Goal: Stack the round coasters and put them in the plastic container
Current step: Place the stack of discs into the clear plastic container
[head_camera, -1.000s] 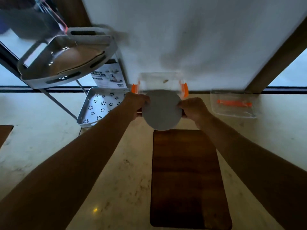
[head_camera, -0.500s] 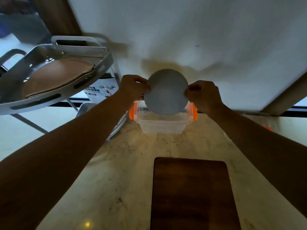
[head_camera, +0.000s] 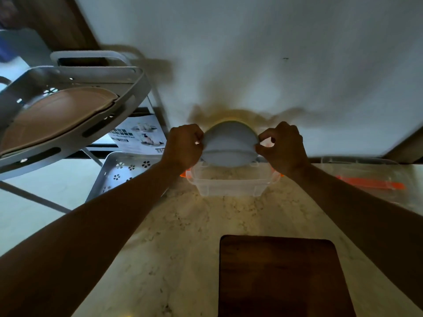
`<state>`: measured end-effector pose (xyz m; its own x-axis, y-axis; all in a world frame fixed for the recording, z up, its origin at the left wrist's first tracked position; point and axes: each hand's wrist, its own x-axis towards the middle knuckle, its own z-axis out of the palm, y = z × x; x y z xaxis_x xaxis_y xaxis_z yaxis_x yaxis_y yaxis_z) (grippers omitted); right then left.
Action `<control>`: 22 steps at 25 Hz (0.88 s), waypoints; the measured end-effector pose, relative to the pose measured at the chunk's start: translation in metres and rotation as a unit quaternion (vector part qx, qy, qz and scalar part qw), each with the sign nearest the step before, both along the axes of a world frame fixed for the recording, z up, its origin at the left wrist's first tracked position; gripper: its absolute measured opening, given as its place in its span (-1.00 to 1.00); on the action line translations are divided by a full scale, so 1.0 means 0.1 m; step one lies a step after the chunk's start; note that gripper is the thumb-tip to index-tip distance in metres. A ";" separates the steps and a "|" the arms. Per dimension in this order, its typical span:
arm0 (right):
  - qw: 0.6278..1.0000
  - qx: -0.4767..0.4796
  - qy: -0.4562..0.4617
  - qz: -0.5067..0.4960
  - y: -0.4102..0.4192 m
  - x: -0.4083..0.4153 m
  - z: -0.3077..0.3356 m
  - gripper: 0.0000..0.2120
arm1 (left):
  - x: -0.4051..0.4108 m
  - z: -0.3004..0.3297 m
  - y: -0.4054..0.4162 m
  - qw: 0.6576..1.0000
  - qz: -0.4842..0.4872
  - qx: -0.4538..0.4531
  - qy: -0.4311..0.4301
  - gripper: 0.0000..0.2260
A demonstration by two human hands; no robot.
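Left hand: my left hand pinches the left edge of the round grey coasters.
Right hand: my right hand pinches the right edge.
Coasters: tilted, their lower edge at the open top of the clear plastic container.
Container: on the marble counter, by the wall, beyond a dark wooden board.

I read this as a home kitchen. I see a pale marbled stone countertop set against a plain white wall, with a dark rectangular wooden cutting board lying on it. At the left stands a grey metal tiered rack with a perforated tray, and a clear plastic food container with orange clips sits near the wall.
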<state>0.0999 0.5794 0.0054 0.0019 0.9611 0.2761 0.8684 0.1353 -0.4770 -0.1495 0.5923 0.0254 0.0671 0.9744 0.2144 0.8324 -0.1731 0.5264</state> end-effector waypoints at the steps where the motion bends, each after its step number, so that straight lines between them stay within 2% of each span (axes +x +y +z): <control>1: 1.000 -0.006 -0.012 -0.008 0.00 -0.01 -0.05 -0.83 | -0.01 -0.06 0.01 1.000 0.000 0.004 0.001 -0.86; 5: 0.999 -0.030 -0.016 -0.019 -0.01 -0.03 -0.20 -0.82 | 0.02 -0.22 -0.03 1.000 0.019 0.009 -0.005 -0.84; 11: 0.999 -0.006 0.016 -0.027 0.02 -0.04 -0.25 -0.82 | 0.12 -0.37 -0.04 0.997 0.062 0.041 -0.017 -0.86; 17: 0.998 -0.023 0.027 -0.049 0.04 -0.11 -0.30 -0.82 | 0.14 -0.43 -0.07 0.997 0.049 0.043 0.036 -0.87; 22: 0.998 -0.024 -0.003 -0.054 0.06 -0.12 -0.29 -0.83 | 0.14 -0.44 -0.02 0.997 0.053 0.032 0.048 -0.87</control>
